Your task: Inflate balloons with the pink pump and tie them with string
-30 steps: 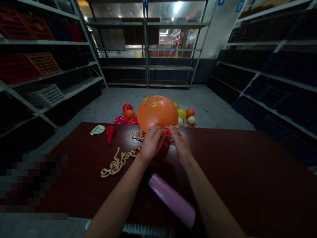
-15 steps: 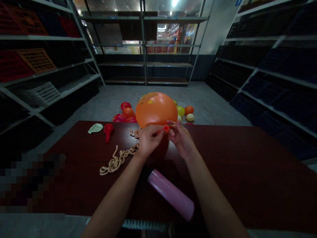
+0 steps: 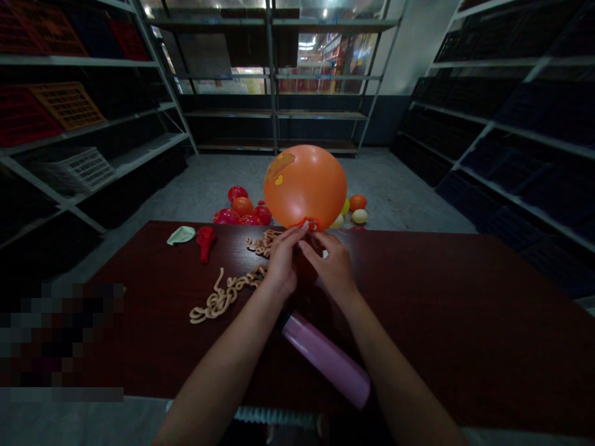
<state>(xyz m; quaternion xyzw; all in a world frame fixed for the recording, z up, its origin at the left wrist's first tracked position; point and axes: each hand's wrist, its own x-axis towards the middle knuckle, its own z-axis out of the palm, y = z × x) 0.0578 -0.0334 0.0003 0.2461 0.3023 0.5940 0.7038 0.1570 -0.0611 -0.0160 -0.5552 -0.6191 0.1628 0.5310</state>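
A large inflated orange balloon (image 3: pixel 305 186) with a printed figure stands upright above the table's far edge, its neck turned toward me. My left hand (image 3: pixel 284 263) pinches the gathered neck, thumb on top. From the right, my right hand (image 3: pixel 335 265) closes in at the same neck, its fingers bent beside the left fingertips. The exact grip on the neck is partly hidden. Left of my hands lie tangled beige cords, one heap (image 3: pixel 223 300) nearer me and another (image 3: pixel 264 243) farther off. Below my wrists rests a pink cylinder (image 3: pixel 328 360) with a dark end, lying slantwise.
A flat red balloon (image 3: pixel 205 241) and a pale green one (image 3: pixel 181 235) lie at the far left of the dark table (image 3: pixel 441 322). Inflated red and orange balloons (image 3: pixel 242 206) and pale ones (image 3: pixel 359 216) sit on the floor beyond. Shelves with crates (image 3: pixel 67 105) line the sides.
The orange balloon has tilted up and slightly right, its neck now bunched against it. My right hand has dropped lower beside the neck. The camera view has shifted a little.
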